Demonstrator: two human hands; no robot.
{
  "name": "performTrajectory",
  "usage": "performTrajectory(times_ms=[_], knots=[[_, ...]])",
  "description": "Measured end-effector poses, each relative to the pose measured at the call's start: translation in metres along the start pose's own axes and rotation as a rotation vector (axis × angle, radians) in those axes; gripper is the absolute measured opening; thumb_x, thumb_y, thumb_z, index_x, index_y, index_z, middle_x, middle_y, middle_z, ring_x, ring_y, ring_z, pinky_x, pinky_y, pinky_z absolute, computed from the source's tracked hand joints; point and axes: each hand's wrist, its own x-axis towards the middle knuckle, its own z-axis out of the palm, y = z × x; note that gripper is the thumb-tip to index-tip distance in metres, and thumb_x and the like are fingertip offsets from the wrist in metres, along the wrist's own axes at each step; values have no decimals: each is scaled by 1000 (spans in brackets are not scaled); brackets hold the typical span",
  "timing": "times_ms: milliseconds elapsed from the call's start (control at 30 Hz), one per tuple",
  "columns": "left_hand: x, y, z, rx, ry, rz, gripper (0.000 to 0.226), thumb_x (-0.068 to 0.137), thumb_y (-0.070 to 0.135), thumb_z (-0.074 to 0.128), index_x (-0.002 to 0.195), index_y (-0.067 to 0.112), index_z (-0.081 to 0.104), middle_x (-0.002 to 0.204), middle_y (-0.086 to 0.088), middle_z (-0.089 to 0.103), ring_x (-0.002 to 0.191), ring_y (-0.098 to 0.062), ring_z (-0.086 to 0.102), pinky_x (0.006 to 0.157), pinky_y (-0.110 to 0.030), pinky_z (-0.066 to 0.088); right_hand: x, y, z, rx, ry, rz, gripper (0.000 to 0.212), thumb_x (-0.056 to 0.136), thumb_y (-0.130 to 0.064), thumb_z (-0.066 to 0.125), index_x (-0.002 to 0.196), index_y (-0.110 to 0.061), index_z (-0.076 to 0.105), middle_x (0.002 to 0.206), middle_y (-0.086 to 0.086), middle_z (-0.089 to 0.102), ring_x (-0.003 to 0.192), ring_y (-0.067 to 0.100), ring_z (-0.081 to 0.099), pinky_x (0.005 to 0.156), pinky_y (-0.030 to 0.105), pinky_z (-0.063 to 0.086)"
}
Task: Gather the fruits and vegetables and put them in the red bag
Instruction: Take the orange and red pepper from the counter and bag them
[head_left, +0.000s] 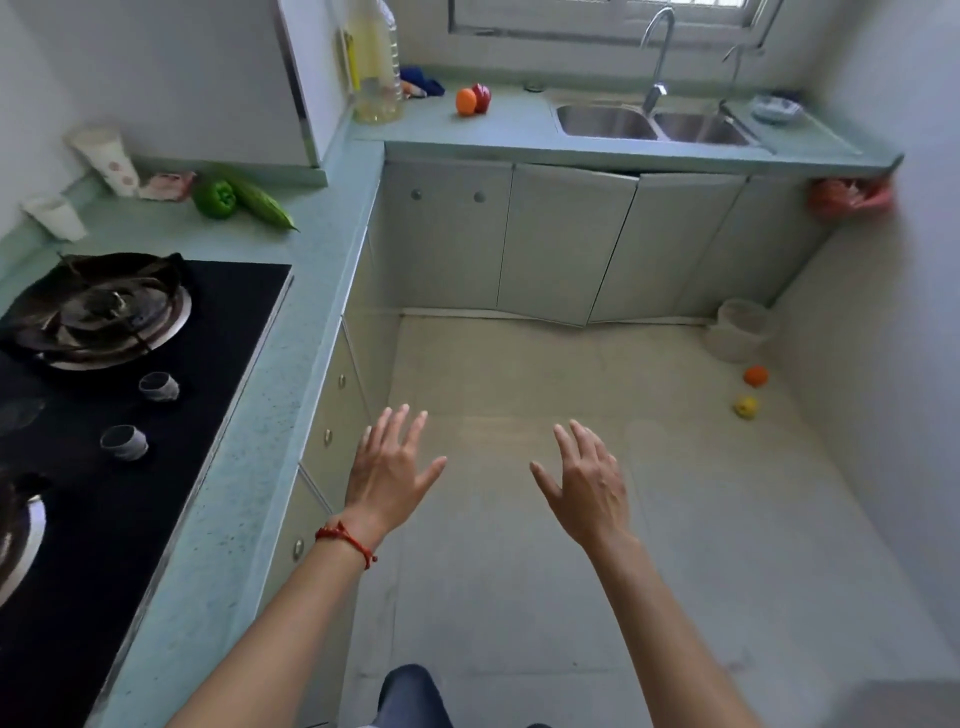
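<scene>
My left hand (388, 470) and my right hand (587, 480) are held out over the floor with fingers spread, holding nothing. A green pepper (215, 198) and a long green gourd (262, 201) lie on the left counter behind the stove. An orange (466, 101) and a red apple (483, 96) sit on the back counter left of the sink. On the floor at the right lie another orange (755, 376) and a yellow fruit (746, 406). The red bag (849, 196) hangs at the right end of the back counter.
A black gas stove (156, 395) fills the left counter (249, 467). A large oil bottle (375, 62) and a blue cloth (423, 80) stand near the back corner. A double sink (654, 124) with a tap, a bowl (775, 108) and a white bin (740, 330) are at the right.
</scene>
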Motion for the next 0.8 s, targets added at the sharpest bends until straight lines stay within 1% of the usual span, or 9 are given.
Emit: performTrajectory(times_ms=[67,200,300,367,533,633,700,800], knots=[[14,-7,-2,-9,5,2,66,90,45,47,144,13,27,152,-13,25,142,-29,17,114,-42,16,15,-4,4,6,2,-2,56,78,-46,49,114,-4,62,116,20,64,107,35,62,80,46,53],[42,-20,-4,-2,-3,10,67,90,48,43,144,13,25,153,-12,22,143,-27,15,114,-41,16,45,-12,14,22,3,-8,56,76,-42,54,115,-3,61,117,21,63,109,35,60,82,46,52],[66,-28,-5,1,-11,13,73,87,58,31,144,13,26,153,-13,24,142,-28,16,114,-40,16,67,-14,21,25,-1,-7,56,78,-44,51,115,-3,61,117,21,63,109,35,61,82,45,52],[85,-31,-5,2,-12,21,70,89,55,34,144,12,26,152,-13,24,142,-28,16,114,-39,15,85,-13,25,15,-2,-17,56,78,-45,51,114,-4,62,116,21,64,107,35,62,79,44,53],[143,-30,-1,-20,-24,15,66,91,46,43,145,13,24,153,-12,23,143,-27,14,114,-38,13,145,2,36,25,-15,-14,55,75,-41,57,116,-4,61,118,21,63,109,35,61,81,45,52],[189,-25,6,-4,-39,9,66,92,46,41,145,14,22,154,-11,21,143,-26,12,115,-38,12,190,15,45,52,-22,-14,57,78,-42,55,119,-3,59,122,21,60,114,35,58,85,46,50],[223,-19,10,-13,-31,7,65,92,46,42,145,13,23,154,-11,21,143,-26,12,115,-38,12,222,26,51,74,-23,-10,59,79,-43,52,123,-3,56,127,21,57,120,35,53,90,46,47],[277,-5,13,-12,-14,1,65,92,45,43,145,13,24,154,-11,22,143,-26,13,114,-38,13,273,46,57,91,-24,-8,61,80,-44,50,125,-4,54,130,21,54,123,34,50,93,46,45]])
